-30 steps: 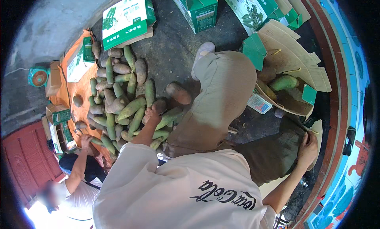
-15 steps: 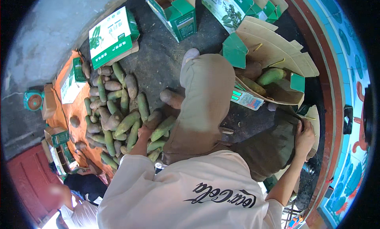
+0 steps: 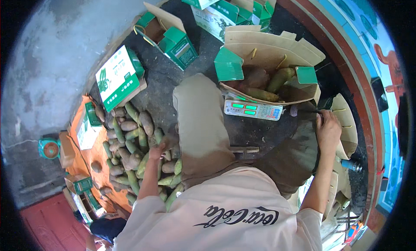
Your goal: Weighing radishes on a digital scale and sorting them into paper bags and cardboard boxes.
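My left hand (image 3: 157, 152) is at the right side of a heap of long radishes (image 3: 134, 158), some green and some coated in brown mud. Its fingers are closed around a muddy radish (image 3: 171, 141), blurred by motion, close to my left knee. My right hand (image 3: 328, 128) rests on my dark-trousered right knee, fingers bent loosely over the cloth, with nothing seen in it. Ahead, an open carton (image 3: 271, 49) holding several radishes stands on a digital scale (image 3: 252, 109) with lit green displays.
White-and-green cartons (image 3: 117, 79) stand at the far left, and an open one (image 3: 175, 47) stands ahead. More cartons (image 3: 216, 17) are at the back. Orange sheeting (image 3: 102, 164) lies under the heap. A small green fan (image 3: 49, 148) is by the left wall. A person's dark clothing (image 3: 108, 228) shows lower left.
The view has turned, bringing the scale's panel fully into sight. My left hand has drawn the muddy radish off the heap towards my knee. My right hand stays on the other knee.
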`<state>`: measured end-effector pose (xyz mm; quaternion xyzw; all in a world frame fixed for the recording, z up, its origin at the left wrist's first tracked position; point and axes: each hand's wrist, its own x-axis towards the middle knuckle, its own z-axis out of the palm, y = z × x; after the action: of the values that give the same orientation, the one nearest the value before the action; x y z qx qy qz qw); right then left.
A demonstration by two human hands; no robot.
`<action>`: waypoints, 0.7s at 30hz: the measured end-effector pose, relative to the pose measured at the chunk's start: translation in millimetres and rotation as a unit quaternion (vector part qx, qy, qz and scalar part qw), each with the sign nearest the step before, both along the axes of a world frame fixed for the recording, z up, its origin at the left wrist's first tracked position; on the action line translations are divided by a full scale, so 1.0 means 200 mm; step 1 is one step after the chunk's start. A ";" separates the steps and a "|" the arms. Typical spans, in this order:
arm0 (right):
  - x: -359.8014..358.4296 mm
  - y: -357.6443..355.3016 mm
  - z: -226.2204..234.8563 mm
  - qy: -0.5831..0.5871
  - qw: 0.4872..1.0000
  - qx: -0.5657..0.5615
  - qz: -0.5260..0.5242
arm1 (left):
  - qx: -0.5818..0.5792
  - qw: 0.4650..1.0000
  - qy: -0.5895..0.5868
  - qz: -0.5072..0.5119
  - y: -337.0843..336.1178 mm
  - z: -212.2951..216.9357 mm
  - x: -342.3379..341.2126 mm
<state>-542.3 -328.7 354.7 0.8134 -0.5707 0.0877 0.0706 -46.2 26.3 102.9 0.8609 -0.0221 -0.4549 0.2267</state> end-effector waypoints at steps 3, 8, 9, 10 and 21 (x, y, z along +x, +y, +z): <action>0.01 0.00 0.02 -0.022 1.000 -0.015 0.011 | -0.121 0.986 -0.115 0.022 -0.16 0.29 0.04; -0.02 0.00 0.01 -0.038 0.999 -0.026 0.024 | -0.210 0.930 -0.295 -0.063 -0.60 0.98 -0.02; -0.02 0.00 0.01 -0.041 0.999 -0.029 0.020 | -0.256 0.908 -0.319 -0.090 -0.66 1.03 0.00; -0.03 0.00 0.00 -0.046 0.998 -0.027 0.020 | -0.301 0.882 -0.343 -0.118 -0.72 1.10 0.00; -0.10 0.03 -0.01 -0.078 0.997 -0.028 0.003 | -0.395 0.810 -0.165 -0.400 -1.63 1.47 -0.70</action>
<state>-562.5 -323.4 352.0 0.8031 -0.5698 0.1675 0.0483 -186.0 -300.7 397.1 0.6739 -0.5796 -0.3089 0.3384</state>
